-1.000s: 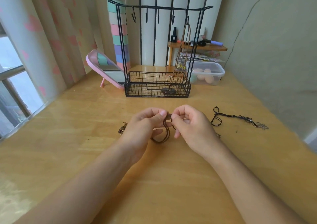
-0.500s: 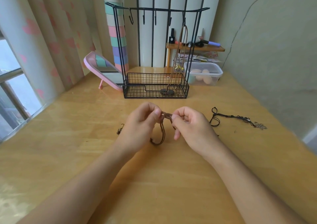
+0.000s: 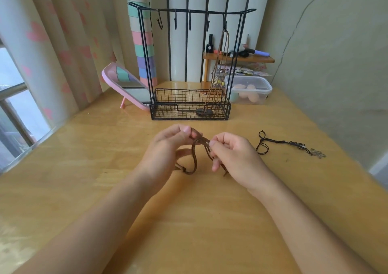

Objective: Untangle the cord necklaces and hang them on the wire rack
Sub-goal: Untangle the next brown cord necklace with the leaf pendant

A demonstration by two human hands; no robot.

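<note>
Table [image 3: 84, 158], wooden, with both forearms reaching over it from 6 o'clock. Left hand [image 3: 168, 147]: fingers curled, thumb and fingertips pinching the top of the brown cord [image 3: 195, 158]. Right hand [image 3: 233, 158]: fingers curled likewise, pinching the same cord just beside the left – the two hands nearly touch at the fingertips. The brown cord is held between them at mid-table, its loop hanging down and its lower end lying on the wood below the left hand. Black necklace [image 3: 281, 142]: at 3 o'clock of the hands, flat on the table, untouched, with a pale charm at its far end. Rack [image 3: 193, 11]: at 12 o'clock, upright, with hooks on the top bar and a mesh basket at its foot. Hung necklace [image 3: 204, 112]: on the rightmost hook, dark pendant resting in the basket. Mirror [image 3: 123, 86]: pink – tilted, at 9 o'clock of the rack. Clear box [image 3: 249, 88]: lidded, at 3 o'clock of the rack.
</note>
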